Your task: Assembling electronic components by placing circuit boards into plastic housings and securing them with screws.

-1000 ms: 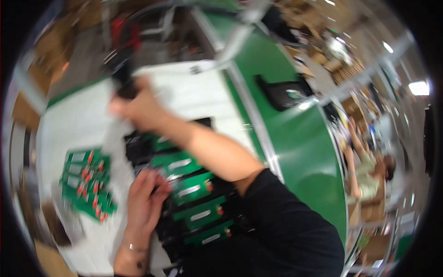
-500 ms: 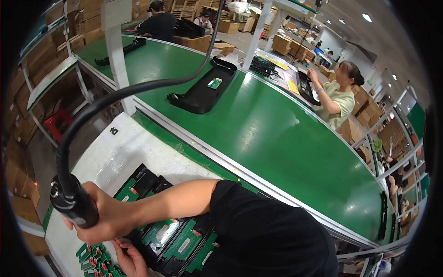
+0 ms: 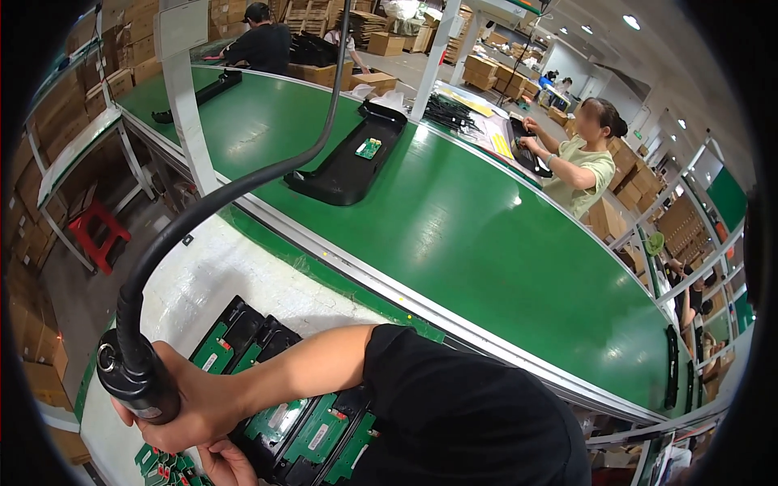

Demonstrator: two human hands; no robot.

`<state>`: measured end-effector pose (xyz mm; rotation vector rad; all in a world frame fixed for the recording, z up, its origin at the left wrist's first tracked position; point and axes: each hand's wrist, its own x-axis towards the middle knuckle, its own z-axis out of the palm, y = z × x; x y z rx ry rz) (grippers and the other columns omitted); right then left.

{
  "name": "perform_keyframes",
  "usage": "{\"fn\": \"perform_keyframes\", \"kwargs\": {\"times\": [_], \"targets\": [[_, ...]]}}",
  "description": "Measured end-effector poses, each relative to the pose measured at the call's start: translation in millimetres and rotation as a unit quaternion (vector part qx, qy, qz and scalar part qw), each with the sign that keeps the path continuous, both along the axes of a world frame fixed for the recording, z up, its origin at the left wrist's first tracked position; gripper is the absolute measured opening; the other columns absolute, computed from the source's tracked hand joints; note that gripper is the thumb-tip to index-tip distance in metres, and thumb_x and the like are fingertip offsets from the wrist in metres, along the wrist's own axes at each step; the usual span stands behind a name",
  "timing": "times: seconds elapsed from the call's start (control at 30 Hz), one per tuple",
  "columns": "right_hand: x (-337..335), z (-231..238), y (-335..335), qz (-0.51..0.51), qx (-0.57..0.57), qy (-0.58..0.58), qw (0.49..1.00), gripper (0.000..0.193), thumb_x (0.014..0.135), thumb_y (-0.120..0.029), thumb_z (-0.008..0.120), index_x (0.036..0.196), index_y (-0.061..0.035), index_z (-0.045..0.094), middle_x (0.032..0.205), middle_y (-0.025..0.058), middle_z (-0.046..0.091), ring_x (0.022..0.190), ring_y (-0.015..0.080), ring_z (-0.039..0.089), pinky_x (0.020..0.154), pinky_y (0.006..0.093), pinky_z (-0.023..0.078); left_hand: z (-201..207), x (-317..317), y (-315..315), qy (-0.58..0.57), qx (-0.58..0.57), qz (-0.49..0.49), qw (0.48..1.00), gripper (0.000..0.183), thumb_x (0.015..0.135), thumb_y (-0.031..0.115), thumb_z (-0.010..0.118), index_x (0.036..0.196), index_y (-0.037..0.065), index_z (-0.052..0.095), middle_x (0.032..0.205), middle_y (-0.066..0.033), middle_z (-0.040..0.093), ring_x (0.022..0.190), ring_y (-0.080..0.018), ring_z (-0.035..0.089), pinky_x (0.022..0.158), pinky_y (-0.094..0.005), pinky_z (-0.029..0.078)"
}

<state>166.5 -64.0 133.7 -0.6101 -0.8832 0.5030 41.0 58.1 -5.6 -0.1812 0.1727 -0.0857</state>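
Observation:
My right hand [image 3: 194, 405] is wrapped round a black electric screwdriver [image 3: 150, 397], held upright with a thick black cable [image 3: 235, 182] rising from its top. Its tip is hidden below the hand. Just beneath, my left hand [image 3: 229, 464] has its thumb and fingers pressed together; what they pinch, if anything, is hidden. Beside both hands lies a row of black plastic housings [image 3: 240, 322] fitted with green circuit boards [image 3: 322, 433], partly covered by my right forearm. Several small green boards with red parts [image 3: 166, 468] are heaped at the lower left.
The white worktop [image 3: 267, 279] borders a green conveyor belt [image 3: 478, 267] with a metal rail. A long black housing [image 3: 348, 162] carrying a small green board [image 3: 369, 148] rests on the belt. Across it, a person [image 3: 587, 158] handles another black part. A red stool [image 3: 99, 235] stands at left.
The view has shifted slightly. My right hand and the screwdriver sit a little lower and closer over my left hand. The person across the belt has moved both hands over the black part.

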Motion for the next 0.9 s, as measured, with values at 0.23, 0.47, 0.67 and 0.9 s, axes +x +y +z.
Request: {"fn": "perform_keyframes", "kwargs": {"times": [0.23,0.47,0.67,0.9], "targets": [[-5,3,-6,-0.020,0.004,-0.011,1.000,0.017,0.066,0.003,0.055,0.079,-0.0019,0.047,0.067,0.0018,0.048,0.057,0.0059,0.050,0.051,0.0211,0.039,0,-3,-4,0.058,-0.065,0.039,0.995,0.014,0.090,0.013,0.044,0.093,0.000,0.047,0.082,-0.0067,0.047,0.073,-0.0160,0.048,0.067,-0.0251,0.039],[31,-30,11,-0.020,-0.114,-0.044,0.992,0.019,0.075,-0.004,0.057,0.092,-0.0043,0.049,0.072,0.0011,0.050,0.061,0.0079,0.049,0.055,0.0237,0.041,18,16,-44,0.038,0.280,-0.011,0.959,0.049,0.093,0.028,0.040,0.123,-0.011,0.036,0.128,-0.0265,0.038,0.123,-0.0341,0.036,0.105,-0.0398,0.029],[52,-35,46,-0.145,-0.186,-0.070,0.969,0.014,0.070,-0.006,0.054,0.083,-0.0006,0.051,0.054,0.0057,0.048,0.048,0.0145,0.045,0.051,0.0275,0.040,27,4,-33,0.072,0.359,-0.012,0.931,0.027,0.094,0.017,0.040,0.111,-0.003,0.048,0.107,-0.0163,0.057,0.098,-0.0228,0.057,0.086,-0.0292,0.047],[50,-42,45,-0.134,-0.219,-0.087,0.963,0.015,0.069,-0.007,0.055,0.081,0.0000,0.051,0.055,0.0059,0.048,0.048,0.0144,0.045,0.051,0.0280,0.040,23,3,-36,0.060,0.378,-0.010,0.924,0.016,0.092,0.018,0.048,0.097,0.004,0.055,0.092,-0.0061,0.061,0.085,-0.0124,0.059,0.075,-0.0229,0.049]]}}
